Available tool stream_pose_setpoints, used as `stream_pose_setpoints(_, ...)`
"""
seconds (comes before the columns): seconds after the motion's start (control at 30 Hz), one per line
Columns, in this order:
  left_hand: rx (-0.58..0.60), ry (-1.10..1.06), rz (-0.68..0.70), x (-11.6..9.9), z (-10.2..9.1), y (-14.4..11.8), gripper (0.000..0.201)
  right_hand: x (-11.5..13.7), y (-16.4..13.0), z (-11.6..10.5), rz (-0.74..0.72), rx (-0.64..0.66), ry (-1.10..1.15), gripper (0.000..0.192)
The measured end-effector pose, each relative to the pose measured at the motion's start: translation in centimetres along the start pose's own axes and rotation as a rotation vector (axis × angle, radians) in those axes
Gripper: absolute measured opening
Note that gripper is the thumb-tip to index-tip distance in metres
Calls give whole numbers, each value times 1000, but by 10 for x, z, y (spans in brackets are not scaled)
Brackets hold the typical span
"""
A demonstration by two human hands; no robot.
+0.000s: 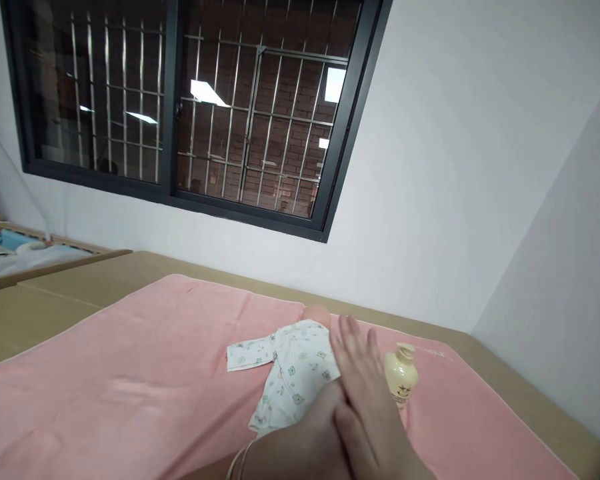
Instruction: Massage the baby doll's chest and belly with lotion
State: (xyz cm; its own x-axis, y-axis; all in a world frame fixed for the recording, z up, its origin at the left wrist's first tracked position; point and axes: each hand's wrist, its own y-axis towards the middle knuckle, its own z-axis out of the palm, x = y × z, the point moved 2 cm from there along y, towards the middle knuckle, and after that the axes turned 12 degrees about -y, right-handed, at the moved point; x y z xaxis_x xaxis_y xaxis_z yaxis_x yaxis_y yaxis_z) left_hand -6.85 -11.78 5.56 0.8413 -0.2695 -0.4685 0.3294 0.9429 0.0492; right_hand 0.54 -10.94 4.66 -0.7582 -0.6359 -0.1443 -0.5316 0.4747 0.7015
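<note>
Palms pressed together low in the frame's centre: the right hand (367, 387) stands flat with fingers outstretched, the left hand (310, 437) lies flat against it, neither gripping anything. Behind them a doll (293, 370) in soft printed cloth lies on the fuzzy pink towel (130, 373). A rounded cream bottle (401, 375) stands just right.

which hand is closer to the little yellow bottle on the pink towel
The right hand. Its open fingers reach up just left of the yellow bottle, almost at it. The left hand lies lower and further left, pressed against the right palm, over the doll's clothes.
</note>
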Motion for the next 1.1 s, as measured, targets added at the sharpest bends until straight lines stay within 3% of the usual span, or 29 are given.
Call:
stream_pose_setpoints(0.13,139,9,-136,-32,9,-15,63,-3,8,3,87,-19,-14,62)
stream_pose_setpoints(0.2,99,-57,-113,-54,4,-15,64,17,3,19,35,-38,-16,66)
stream_pose_setpoints(0.3,-54,-128,75,-74,-9,-2,66,54,-10,45,-102,-160,-21,68)
stream_pose_setpoints(0.4,-153,-88,17,-60,-15,11,67,66,-16,47,-200,-256,-21,64)
stream_pose_setpoints(0.5,-135,-17,-105,-32,-11,11,66,41,-9,26,-222,-150,42,59)
stream_pose_setpoints(0.57,-74,-23,-108,-22,-5,4,58,16,0,13,-95,-10,83,57)
stream_pose_setpoints(0.63,14,-56,-99,-24,0,-6,53,-2,6,7,34,-27,90,54)
stream_pose_setpoints(0.7,70,-79,-77,-35,2,-13,59,-6,7,16,149,-50,104,55)
stream_pose_setpoints(0.77,50,-73,3,-50,-1,-13,62,6,3,34,194,-56,125,59)
stream_pose_setpoints(0.9,33,15,283,-65,-15,-4,57,47,-10,58,100,-81,155,68)
stream_pose_setpoints(1.0,31,151,398,-49,-23,4,54,55,-18,49,207,14,341,66)
stream_pose_setpoints(1.1,-56,374,503,-11,-21,14,63,38,-20,31,435,29,650,63)
